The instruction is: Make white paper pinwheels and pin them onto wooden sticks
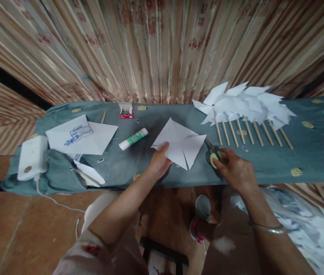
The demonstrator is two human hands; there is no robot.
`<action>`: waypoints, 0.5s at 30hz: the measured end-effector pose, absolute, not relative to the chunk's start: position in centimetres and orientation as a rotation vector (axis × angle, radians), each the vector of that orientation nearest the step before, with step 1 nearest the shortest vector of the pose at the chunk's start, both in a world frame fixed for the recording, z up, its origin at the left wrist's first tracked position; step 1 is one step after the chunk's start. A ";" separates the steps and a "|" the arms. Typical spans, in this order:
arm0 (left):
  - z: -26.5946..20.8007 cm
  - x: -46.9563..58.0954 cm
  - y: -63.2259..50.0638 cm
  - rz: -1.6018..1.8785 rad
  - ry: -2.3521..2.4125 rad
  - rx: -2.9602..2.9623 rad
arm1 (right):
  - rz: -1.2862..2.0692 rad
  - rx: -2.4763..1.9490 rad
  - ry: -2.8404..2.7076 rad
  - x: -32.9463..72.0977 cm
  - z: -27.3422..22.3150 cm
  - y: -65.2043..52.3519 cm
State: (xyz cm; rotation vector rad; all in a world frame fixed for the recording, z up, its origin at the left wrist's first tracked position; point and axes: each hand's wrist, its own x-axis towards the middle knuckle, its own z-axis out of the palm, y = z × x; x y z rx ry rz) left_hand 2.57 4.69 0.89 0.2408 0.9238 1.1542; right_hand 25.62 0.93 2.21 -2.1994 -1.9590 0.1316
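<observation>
My left hand [161, 161] grips a square of white paper [176, 139] by its near left edge, thumb on top. The sheet is turned like a diamond, creased, and slit from its edges toward the middle at the right and near corners. Just right of it, my right hand [235, 166] is closed round the yellow-green handles of a pair of scissors [214, 156]. The dark blades point toward the paper's right corner; whether they touch it I cannot tell. A green and white glue stick [133, 138] lies left of the paper.
Paper pinwheels [236, 100] on wooden sticks lie overlapped at the back right. A small red box of metal pins [126, 111] stands at the back. On the left are paper sheets [101, 135], paper scraps [89, 172] and a white device [33, 156] with a cable. A curtain [162, 49] hangs behind.
</observation>
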 end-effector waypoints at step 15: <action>1.3 2.7 4.4 1.050 0.893 0.207 | -0.125 -1.877 -2.054 24.5 2.9 0.9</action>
